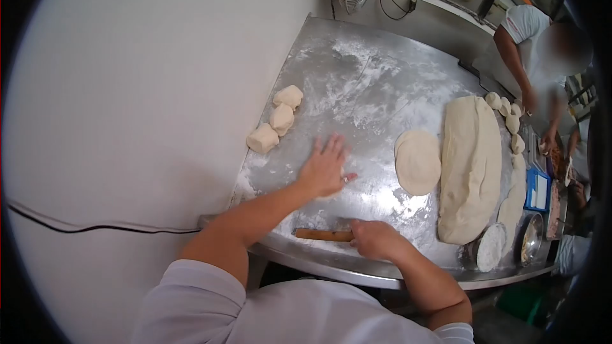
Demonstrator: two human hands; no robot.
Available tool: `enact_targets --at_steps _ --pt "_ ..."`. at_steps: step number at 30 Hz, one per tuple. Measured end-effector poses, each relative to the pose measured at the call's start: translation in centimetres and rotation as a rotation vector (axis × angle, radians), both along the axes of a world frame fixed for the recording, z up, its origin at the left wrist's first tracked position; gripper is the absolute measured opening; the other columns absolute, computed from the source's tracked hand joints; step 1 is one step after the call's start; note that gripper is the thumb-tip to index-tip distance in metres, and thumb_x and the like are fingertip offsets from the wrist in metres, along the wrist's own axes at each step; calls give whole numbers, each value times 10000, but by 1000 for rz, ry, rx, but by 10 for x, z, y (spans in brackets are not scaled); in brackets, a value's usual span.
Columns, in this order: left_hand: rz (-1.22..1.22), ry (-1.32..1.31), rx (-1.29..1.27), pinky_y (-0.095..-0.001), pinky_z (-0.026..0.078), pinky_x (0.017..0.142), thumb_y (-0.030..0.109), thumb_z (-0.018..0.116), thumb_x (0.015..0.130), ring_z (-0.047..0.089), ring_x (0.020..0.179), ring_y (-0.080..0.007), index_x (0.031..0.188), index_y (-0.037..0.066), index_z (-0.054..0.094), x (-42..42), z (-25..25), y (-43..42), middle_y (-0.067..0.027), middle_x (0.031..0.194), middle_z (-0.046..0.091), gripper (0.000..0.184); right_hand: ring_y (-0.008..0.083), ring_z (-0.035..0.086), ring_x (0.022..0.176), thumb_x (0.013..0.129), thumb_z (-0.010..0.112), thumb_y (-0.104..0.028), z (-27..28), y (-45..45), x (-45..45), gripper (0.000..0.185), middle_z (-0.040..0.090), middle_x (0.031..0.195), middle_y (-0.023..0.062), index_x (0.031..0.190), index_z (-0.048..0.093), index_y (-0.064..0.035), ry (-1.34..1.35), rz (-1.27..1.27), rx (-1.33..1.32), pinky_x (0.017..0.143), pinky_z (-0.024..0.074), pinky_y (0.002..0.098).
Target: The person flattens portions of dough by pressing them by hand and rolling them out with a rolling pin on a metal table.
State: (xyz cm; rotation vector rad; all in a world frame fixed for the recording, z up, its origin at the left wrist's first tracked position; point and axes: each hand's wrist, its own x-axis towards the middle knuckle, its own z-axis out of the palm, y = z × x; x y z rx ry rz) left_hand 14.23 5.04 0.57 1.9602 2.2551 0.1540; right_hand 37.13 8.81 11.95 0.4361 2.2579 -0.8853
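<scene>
A: Left hand: where, and doing what?

B: Palm down on the bench, left of centre, toward the near edge. Fingers spread wide, gripping nothing. A dough piece shows under the heel of the hand, rest hidden. Flat palm probably spreads the pressure evenly

A: Right hand?

B: At the near edge, fingers curled closed round one end of a rolling pin. Pin lies roughly along that edge; held by its end, I'd judge, so it stays clear of the pressing palm

A: Those dough lumps?

B: Three in a row by the left edge, against the wall side. Likely set there to leave working room mid-bench

A: Right of the hands?

B: Flat dough rounds, overlapping, apparently stacked to save space. Just beside them a long dough slab, running from far to near, nearer the right edge. White-filled bowl, flour by the look, toward the near right corner; seemingly put within the right arm's reach
</scene>
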Motion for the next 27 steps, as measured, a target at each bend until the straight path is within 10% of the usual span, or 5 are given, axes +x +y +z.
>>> enact_targets --at_steps 10,13,16,19,27 --pt "-95 40 38 -606 253 1288 710 483 1046 314 1603 -447 1663 76 409 -2 -2 23 -239 1725 360 888 435 737 1066 939 691 -132 -38 14 9 291 760 1114 245 1204 690 -12 111 -47 75 944 576 519" --pt "174 -770 -12 -536 328 1266 636 662 993 397 1543 -456 1606 40 467 -31 -5 36 -269 1662 442 877 412 736 1104 899 694 -109 -46 15 8 251 756 1175 221 1140 742 -58 126 -112 199 956 576 505" --pt "349 -396 -198 -469 454 1176 532 820 907 560 1410 -424 1523 14 554 -41 8 0 -262 1530 587 847 384 695 1115 855 702 -95 -62 16 7 248 722 1152 188 1095 767 -88 249 -151 383 957 552 506" --pt "290 -447 -531 -467 530 1079 447 910 826 675 1259 -391 1433 -1 642 -52 23 -13 -241 1365 699 800 377 633 1116 839 719 -88 -78 15 6 266 678 1128 163 1097 775 -125 384 -164 491 978 521 515" --pt "257 -906 -443 -405 582 917 217 939 795 752 1053 -302 1304 -7 748 -79 14 -46 -187 1211 785 588 410 542 1343 925 725 -204 -108 12 -13 417 623 1396 203 1317 712 -64 626 -28 466 1177 394 568"
